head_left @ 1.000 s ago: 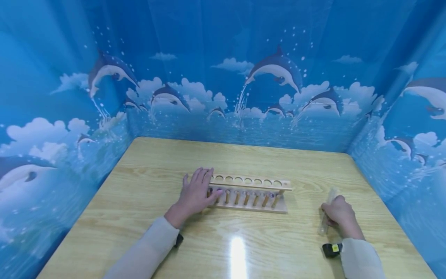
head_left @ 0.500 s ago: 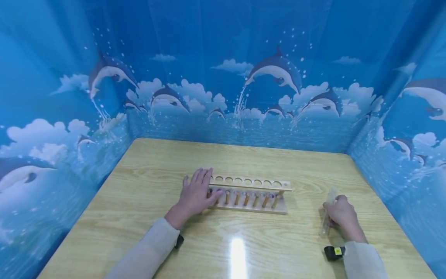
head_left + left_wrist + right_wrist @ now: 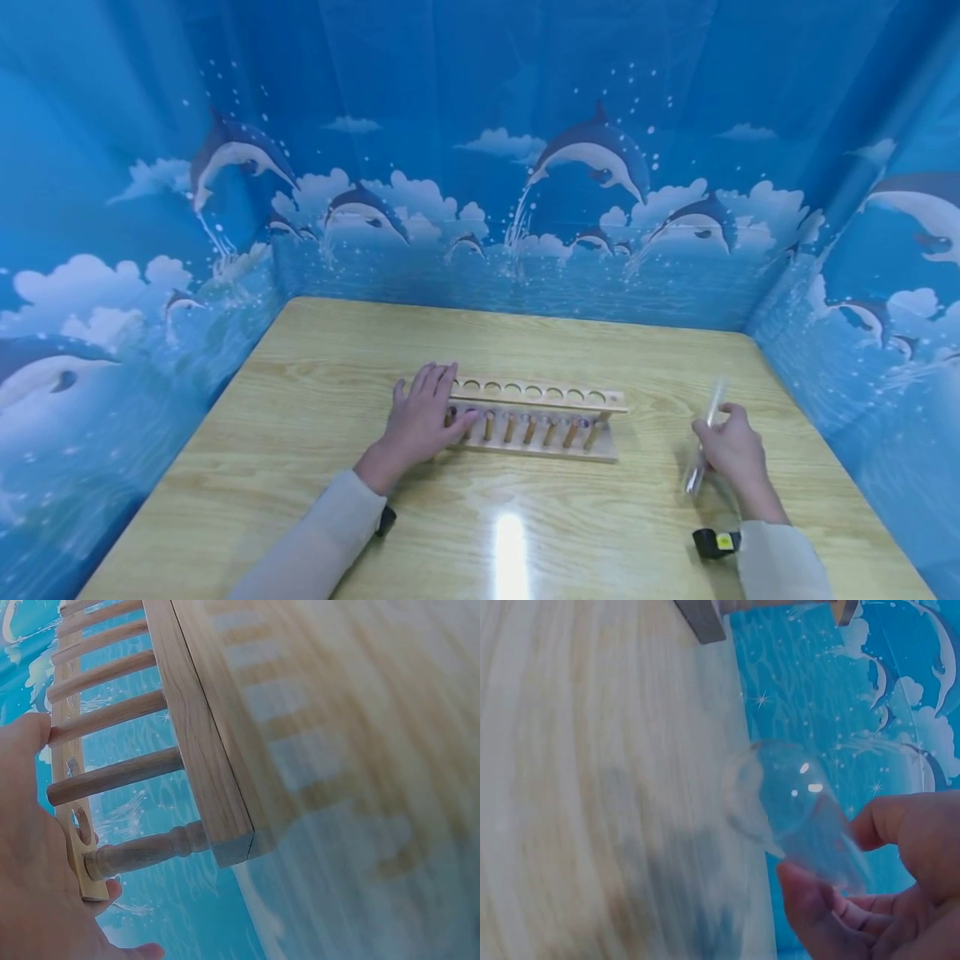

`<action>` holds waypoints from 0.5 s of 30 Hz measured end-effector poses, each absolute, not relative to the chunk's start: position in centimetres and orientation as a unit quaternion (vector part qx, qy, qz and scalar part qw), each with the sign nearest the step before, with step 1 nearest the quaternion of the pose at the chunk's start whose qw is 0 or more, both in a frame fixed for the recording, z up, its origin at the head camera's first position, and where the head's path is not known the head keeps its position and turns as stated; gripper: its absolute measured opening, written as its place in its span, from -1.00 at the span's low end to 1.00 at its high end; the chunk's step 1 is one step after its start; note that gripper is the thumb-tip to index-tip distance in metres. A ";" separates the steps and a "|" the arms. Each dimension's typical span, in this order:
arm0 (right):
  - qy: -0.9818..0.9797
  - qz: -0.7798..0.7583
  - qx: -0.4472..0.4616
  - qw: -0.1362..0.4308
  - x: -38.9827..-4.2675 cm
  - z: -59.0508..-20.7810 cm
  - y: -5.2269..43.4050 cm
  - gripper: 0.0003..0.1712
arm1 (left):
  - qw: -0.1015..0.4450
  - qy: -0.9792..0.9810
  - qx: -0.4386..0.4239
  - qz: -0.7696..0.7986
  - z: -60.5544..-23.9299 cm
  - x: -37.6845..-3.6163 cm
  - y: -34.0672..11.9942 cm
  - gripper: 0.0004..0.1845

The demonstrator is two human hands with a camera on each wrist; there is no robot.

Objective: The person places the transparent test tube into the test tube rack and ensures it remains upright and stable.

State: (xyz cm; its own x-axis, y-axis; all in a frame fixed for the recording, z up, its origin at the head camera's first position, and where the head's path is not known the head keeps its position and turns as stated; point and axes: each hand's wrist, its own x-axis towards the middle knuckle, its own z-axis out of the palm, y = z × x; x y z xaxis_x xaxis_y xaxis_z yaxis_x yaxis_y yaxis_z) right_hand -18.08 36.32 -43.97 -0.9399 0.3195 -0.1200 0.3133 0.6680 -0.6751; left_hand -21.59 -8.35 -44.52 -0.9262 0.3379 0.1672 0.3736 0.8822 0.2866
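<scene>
A wooden test tube rack (image 3: 540, 452) with a row of round holes and upright pegs stands mid-table. My left hand (image 3: 422, 417) holds its left end, the thumb in front near the pegs and the fingers across the top rail (image 3: 94, 889). The hand hides that end in the head view. To the right, my right hand (image 3: 733, 450) pinches a clear glass test tube (image 3: 694, 473) between thumb and fingers. The tube slants, its lower end toward the table's front. In the right wrist view the rounded end of the test tube (image 3: 780, 787) points away from the fingers.
The light wood-grain table (image 3: 360, 333) carries a bright glare patch at the front. A blue dolphin-print curtain (image 3: 465, 150) encloses its back and sides. Black wrist cameras (image 3: 711, 543) sit at both cuffs.
My right hand has tilted the test tube up off the table, its far end now higher and farther forward. My left hand and the rack have stayed put.
</scene>
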 end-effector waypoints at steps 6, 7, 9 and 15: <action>-0.906 0.383 -0.169 0.058 -18.3 -43.4 35.0 -0.18 | 0.057 -0.967 -0.185 -0.163 -44.7 -21.7 -8.3 -0.06; -0.906 0.383 -0.167 0.070 -18.3 -43.3 34.8 -0.19 | 0.057 -0.967 -0.185 -0.164 -44.7 -21.7 -8.3 -0.06; -0.901 0.390 -0.162 0.096 -18.4 -43.1 34.3 -0.21 | 0.056 -0.967 -0.184 -0.165 -44.7 -21.6 -8.3 -0.06; -0.872 0.435 -0.150 0.168 -18.9 -42.4 32.5 -0.28 | 0.057 -0.966 -0.180 -0.174 -44.6 -21.7 -8.3 -0.07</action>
State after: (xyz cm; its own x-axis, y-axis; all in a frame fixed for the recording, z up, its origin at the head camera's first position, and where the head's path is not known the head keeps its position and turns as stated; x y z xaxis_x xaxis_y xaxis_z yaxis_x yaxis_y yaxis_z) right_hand -18.90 32.46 -42.45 -0.8985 0.4075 0.1635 0.1143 0.5765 -0.8091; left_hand -21.65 -8.29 -44.60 -0.9287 0.3283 0.1727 0.3679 0.8743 0.3165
